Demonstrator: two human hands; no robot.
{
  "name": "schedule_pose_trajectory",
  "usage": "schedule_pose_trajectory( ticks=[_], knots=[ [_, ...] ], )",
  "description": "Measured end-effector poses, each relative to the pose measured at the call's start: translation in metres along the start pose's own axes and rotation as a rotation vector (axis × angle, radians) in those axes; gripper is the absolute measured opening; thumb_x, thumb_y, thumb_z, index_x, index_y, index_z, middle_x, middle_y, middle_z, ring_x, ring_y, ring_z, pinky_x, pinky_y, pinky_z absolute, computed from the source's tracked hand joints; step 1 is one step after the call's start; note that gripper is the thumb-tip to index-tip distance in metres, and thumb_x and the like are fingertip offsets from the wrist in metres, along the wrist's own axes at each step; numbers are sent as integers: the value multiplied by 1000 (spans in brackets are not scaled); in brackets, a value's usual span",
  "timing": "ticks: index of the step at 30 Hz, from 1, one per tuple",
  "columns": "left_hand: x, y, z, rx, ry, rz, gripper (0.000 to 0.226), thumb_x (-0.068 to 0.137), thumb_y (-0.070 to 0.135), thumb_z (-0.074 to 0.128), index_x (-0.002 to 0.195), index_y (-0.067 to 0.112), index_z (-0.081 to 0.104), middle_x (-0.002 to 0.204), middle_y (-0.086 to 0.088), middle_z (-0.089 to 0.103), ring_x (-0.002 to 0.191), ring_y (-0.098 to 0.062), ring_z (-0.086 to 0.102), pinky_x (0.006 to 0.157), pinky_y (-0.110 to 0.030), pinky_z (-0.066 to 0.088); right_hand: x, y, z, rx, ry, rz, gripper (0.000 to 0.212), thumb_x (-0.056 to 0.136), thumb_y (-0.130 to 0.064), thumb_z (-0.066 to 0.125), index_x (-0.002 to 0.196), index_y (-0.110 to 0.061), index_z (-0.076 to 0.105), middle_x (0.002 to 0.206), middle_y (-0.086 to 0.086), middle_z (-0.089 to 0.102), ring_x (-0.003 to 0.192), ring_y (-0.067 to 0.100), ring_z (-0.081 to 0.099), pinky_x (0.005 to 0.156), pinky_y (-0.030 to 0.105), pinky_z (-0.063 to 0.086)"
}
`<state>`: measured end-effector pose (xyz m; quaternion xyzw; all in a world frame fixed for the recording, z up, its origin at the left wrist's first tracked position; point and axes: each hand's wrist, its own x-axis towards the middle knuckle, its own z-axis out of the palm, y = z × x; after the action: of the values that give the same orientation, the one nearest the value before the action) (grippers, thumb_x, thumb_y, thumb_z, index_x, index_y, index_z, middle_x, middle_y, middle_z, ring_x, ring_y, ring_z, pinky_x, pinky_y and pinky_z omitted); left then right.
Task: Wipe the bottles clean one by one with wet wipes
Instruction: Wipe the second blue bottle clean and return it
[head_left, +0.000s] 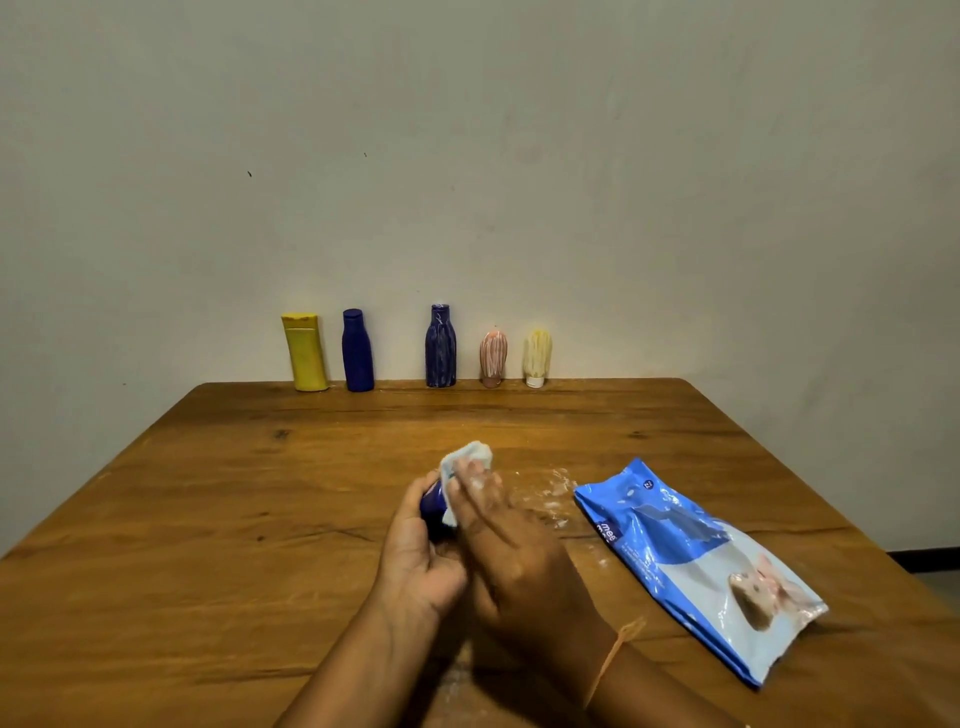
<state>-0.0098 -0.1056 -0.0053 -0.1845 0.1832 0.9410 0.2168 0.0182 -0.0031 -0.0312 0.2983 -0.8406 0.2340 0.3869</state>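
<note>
My left hand (415, 556) grips a dark blue bottle (432, 504) above the table's middle; only a small part of the bottle shows between my hands. My right hand (509, 551) presses a white wet wipe (467, 457) against that bottle, fingers flat over it. Along the table's far edge by the wall stand a yellow bottle (305, 352), a clean blue bottle (357, 351), a blue bottle streaked with white (440, 347), a small pink streaked bottle (493, 359) and a small yellow streaked bottle (536, 358).
A blue wet wipes pack (696, 561) lies flat on the wooden table (208, 519) to the right of my hands. White smears (550, 493) mark the wood between my hands and the pack. The wall rises right behind the row of bottles.
</note>
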Motion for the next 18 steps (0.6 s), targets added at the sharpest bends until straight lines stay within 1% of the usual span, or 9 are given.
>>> schedule_pose_trajectory(
  ticks=[2, 3, 5, 7, 9, 12, 15, 16, 18],
  knots=[
    [1, 1, 3, 42, 0, -21, 36, 87, 22, 58, 71, -8, 68, 62, -16, 68, 48, -22, 67, 47, -33, 57, -7, -4, 2, -14, -69, -105, 46, 92, -11, 23, 131, 4, 43, 137, 20, 44, 133, 29, 37, 108, 39, 33],
    [1, 1, 3, 45, -9, -32, 35, 85, 21, 58, 69, -8, 69, 62, -16, 68, 48, -22, 67, 49, -33, 57, -7, -2, 1, -17, -92, -115, 46, 92, -12, 22, 131, 3, 43, 137, 20, 45, 132, 29, 38, 107, 39, 35],
    [0, 0, 3, 12, -31, -56, 27, 74, 17, 63, 84, -8, 67, 75, -20, 70, 57, -25, 70, 56, -34, 58, -3, 6, -4, -33, -78, -61, 45, 90, -10, 32, 130, 1, 47, 137, 18, 47, 130, 28, 41, 106, 38, 36],
    [0, -2, 1, -11, -14, -33, 41, 65, 14, 66, 101, -6, 63, 89, -21, 70, 64, -24, 70, 58, -31, 58, 3, 13, -9, -35, -19, 50, 46, 83, -11, 41, 126, 1, 53, 134, 17, 49, 127, 26, 46, 106, 33, 34],
    [0, -4, 1, 7, 2, -15, 40, 65, 15, 65, 100, -4, 62, 80, -20, 70, 57, -23, 69, 49, -26, 58, 7, 14, -11, -37, 25, 108, 45, 84, -12, 40, 124, 3, 55, 132, 17, 52, 123, 27, 50, 105, 32, 34],
    [-1, -5, 3, -52, -46, -50, 33, 81, 19, 62, 99, -9, 63, 84, -24, 69, 63, -28, 71, 51, -36, 59, 2, 5, -8, -65, -9, 25, 43, 90, -13, 35, 126, 3, 52, 134, 18, 50, 127, 28, 45, 105, 36, 36],
    [0, -4, 3, -18, -37, -59, 32, 80, 20, 61, 81, -11, 67, 71, -21, 69, 54, -27, 69, 52, -40, 58, -7, 1, -5, -56, -91, -86, 44, 94, -13, 26, 129, 1, 48, 135, 18, 48, 131, 27, 41, 108, 36, 33],
    [-1, -4, 3, -10, -39, -58, 31, 76, 19, 62, 83, -11, 67, 74, -22, 69, 56, -28, 70, 53, -39, 58, -6, 3, -6, -52, -88, -73, 44, 93, -12, 28, 129, 0, 49, 135, 17, 49, 130, 27, 42, 108, 36, 34],
    [-1, -2, 1, -16, -38, -36, 39, 71, 16, 64, 101, -9, 63, 90, -24, 69, 65, -28, 71, 58, -36, 59, 1, 9, -9, -38, -33, 18, 45, 85, -10, 38, 125, 0, 54, 133, 16, 51, 126, 27, 47, 105, 36, 36]
  ],
)
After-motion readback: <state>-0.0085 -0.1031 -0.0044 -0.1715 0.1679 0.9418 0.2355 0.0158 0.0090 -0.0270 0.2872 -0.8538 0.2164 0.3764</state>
